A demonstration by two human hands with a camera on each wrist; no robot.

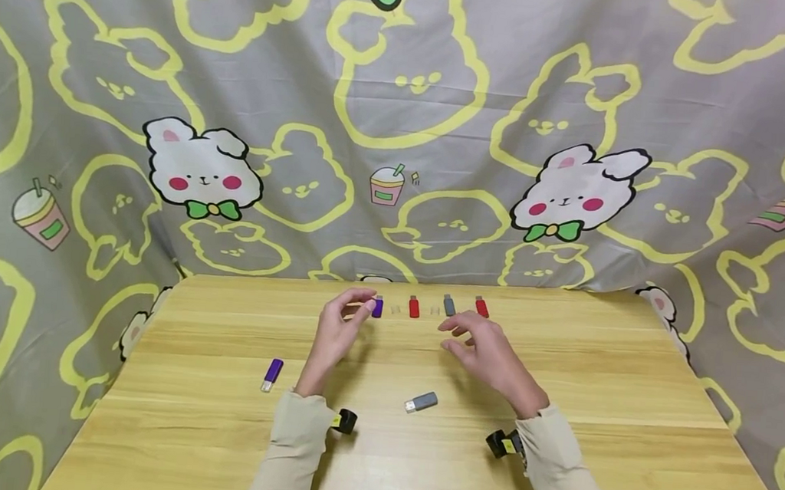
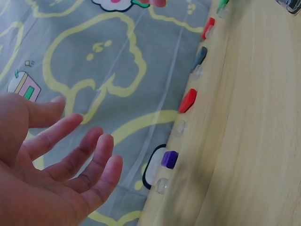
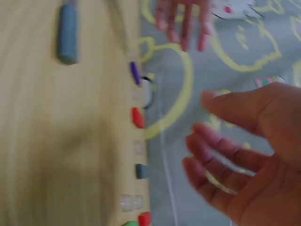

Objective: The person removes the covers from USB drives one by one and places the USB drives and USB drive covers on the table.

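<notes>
My left hand [image 1: 339,331] hovers by the back row, its thumb tip overlapping the edge of a purple USB stick [image 1: 377,308] in the head view. In the left wrist view the fingers are spread and hold nothing. My right hand [image 1: 488,350] hangs over the table in front of a grey USB stick [image 1: 449,306], fingers loosely bent around nothing. A red USB stick [image 1: 414,307] stands between the purple and grey ones. Another red USB stick [image 1: 482,307] ends the row on the right. Nearer lie a second purple USB stick [image 1: 272,375] and a second grey USB stick [image 1: 421,402].
Small clear plastic pieces [image 2: 181,127] sit among the row of sticks. A green object [image 2: 222,4] shows beyond the far red stick in the left wrist view. Behind the wooden table [image 1: 210,446] hangs a grey patterned curtain [image 1: 435,233], right at its back edge.
</notes>
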